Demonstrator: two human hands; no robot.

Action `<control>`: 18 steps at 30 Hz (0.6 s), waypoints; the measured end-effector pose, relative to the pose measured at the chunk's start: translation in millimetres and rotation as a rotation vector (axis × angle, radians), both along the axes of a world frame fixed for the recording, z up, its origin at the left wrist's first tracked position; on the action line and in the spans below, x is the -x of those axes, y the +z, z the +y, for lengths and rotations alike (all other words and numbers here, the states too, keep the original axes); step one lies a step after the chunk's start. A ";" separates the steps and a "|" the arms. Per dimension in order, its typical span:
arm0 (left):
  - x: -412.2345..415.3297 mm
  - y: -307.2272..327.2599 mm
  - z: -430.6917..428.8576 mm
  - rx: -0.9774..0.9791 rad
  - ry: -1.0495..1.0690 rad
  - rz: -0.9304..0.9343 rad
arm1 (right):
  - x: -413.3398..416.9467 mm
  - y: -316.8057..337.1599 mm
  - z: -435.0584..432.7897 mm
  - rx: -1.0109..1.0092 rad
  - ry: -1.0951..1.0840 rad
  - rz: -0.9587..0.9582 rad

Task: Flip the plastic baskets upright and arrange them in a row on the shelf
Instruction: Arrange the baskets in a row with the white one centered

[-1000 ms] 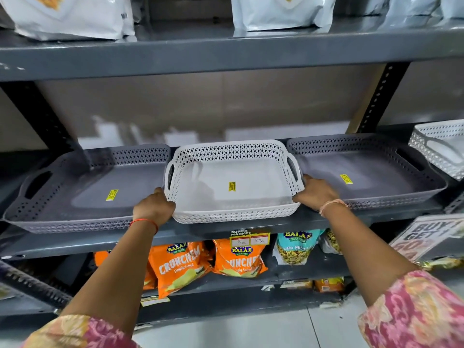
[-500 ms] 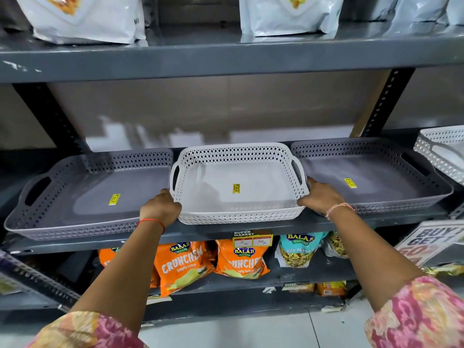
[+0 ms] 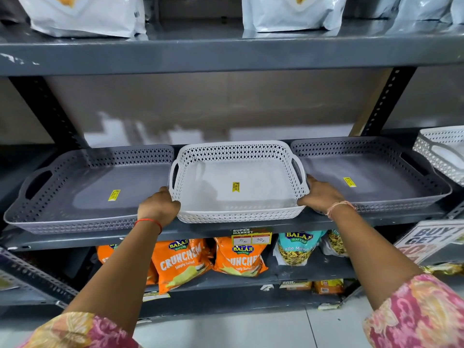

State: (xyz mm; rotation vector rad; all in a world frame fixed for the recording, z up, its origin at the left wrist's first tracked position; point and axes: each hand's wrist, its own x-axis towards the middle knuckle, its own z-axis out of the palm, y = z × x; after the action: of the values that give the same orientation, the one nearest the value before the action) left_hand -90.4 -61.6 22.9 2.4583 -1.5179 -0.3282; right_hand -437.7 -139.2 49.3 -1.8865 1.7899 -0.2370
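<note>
Grey shelf [image 3: 226, 228] with baskets in a row

A white basket [image 3: 238, 197] sits upright between two grey baskets, left [image 3: 82, 197] and right [image 3: 371, 182], close against both; another white one [image 3: 444, 151] lies at the far right edge.

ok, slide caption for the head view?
Both hands steady an upright white basket between two grey baskets.

One head-worn wide-angle view faces the shelf [image 3: 226, 229] straight on from close range, tilted slightly down over both forearms, with floor at the bottom edge.
</note>
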 end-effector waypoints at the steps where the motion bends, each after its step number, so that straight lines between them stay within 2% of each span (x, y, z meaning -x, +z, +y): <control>1: 0.6 -0.2 0.5 0.005 0.000 -0.010 | 0.1 -0.2 -0.1 0.003 -0.001 -0.008; 18: 5.9 -0.6 4.9 0.032 0.035 -0.008 | -0.9 -2.5 0.5 0.031 -0.039 0.048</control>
State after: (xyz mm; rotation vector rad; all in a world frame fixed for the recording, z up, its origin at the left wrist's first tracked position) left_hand -96.3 -56.7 22.3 2.4610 -1.4702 -0.2857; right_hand -436.8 -138.7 46.7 -1.8949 1.8668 -0.2365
